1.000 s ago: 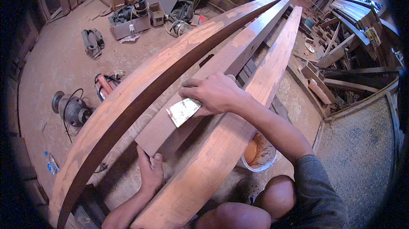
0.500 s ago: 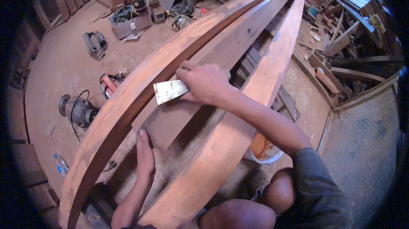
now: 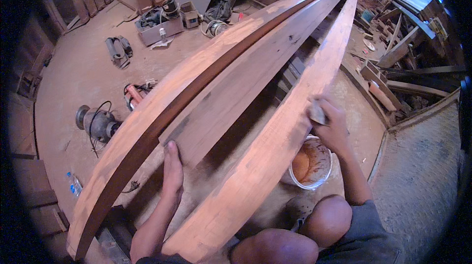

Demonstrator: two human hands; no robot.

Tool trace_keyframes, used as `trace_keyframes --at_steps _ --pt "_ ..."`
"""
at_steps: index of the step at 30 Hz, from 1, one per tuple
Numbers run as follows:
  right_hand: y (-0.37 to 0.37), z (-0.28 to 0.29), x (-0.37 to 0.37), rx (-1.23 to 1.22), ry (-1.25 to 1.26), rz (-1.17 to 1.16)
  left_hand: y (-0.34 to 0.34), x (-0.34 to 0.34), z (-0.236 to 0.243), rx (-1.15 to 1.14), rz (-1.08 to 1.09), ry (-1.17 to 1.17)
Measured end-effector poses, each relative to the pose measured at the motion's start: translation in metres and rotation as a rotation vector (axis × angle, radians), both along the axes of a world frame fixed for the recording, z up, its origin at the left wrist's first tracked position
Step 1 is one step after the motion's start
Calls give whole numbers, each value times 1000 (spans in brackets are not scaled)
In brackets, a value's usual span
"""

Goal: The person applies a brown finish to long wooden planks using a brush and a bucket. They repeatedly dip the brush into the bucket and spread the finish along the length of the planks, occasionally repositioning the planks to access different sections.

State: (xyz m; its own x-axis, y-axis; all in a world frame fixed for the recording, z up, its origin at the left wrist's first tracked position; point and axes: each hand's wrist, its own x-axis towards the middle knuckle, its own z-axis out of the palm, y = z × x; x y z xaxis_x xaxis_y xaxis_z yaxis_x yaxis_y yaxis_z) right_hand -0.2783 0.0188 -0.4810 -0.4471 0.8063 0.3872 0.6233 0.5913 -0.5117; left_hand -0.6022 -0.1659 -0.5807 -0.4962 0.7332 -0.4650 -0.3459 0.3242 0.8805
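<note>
My left hand (image 3: pixel 172 168) holds the near end of the grey-brown middle plank (image 3: pixel 231 84), its thumb against the corner; the other fingers are mostly hidden. On the right, my right hand (image 3: pixel 334 126) is closed on a putty knife (image 3: pixel 317 113), blurred by motion. It is held beside the right-hand curved beam (image 3: pixel 268 148), just above a white bucket (image 3: pixel 327 178) with orange-brown paste inside. A second long curved beam (image 3: pixel 140 121) runs along the left of the middle plank. Pale orange patches cover both beams.
On the floor to the left lie a grey power tool (image 3: pixel 98 124) with a cord, a red tool (image 3: pixel 132 95) and a plastic bottle (image 3: pixel 74 184). A box of tools (image 3: pixel 160 30) stands farther back. Scrap wood (image 3: pixel 403 47) is piled at the right, near a textured sheet (image 3: pixel 418 165).
My right hand has moved the putty knife rightward from above the middle plank to beside the right beam, over the bucket. The left hand stays at the plank's end. The view has shifted slightly.
</note>
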Motion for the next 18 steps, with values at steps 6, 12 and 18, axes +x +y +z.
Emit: trace_keyframes --at_steps 6,12,18 --pt "-26 -31 83 -73 53 -220 11 16 -2 -55 15 -190" --pt "-43 -42 113 -177 165 -321 5 12 -21 -39 35 -186" --pt "-67 -49 139 -216 45 -370 12 -4 -39 145 149 -245"
